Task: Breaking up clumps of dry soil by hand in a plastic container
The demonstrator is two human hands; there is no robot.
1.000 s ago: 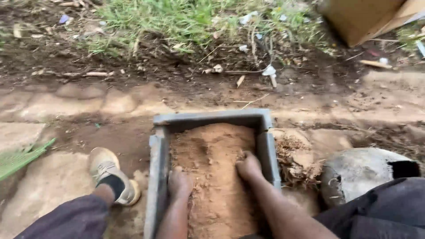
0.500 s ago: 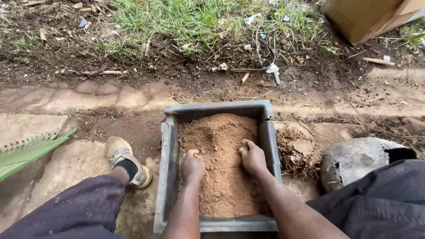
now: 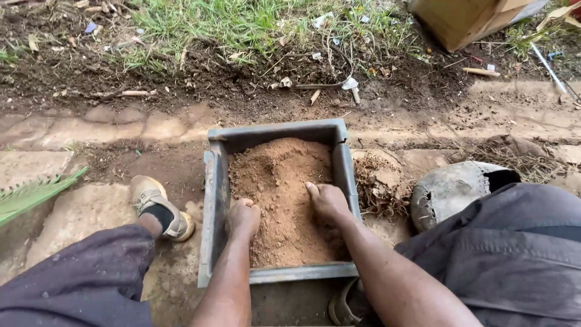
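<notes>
A grey rectangular plastic tray (image 3: pixel 216 200) sits on the ground between my legs, filled with loose brown soil (image 3: pixel 278 175). My left hand (image 3: pixel 243 217) is curled into a fist and presses into the soil near the tray's left wall. My right hand (image 3: pixel 327 200) lies palm down with fingers spread, pushed into the soil by the right wall. Both hands are dusted with soil.
My left foot in a tan shoe (image 3: pixel 158 206) rests left of the tray. A worn grey round object (image 3: pixel 454 189) lies to the right, with dry roots (image 3: pixel 378 184) beside the tray. Grass and dark earth lie beyond; a cardboard box (image 3: pixel 466 21) stands top right.
The view has shifted so the tray sits lower and more central. Both hands have slid a little toward me in the soil, and the left hand has closed into a fist.
</notes>
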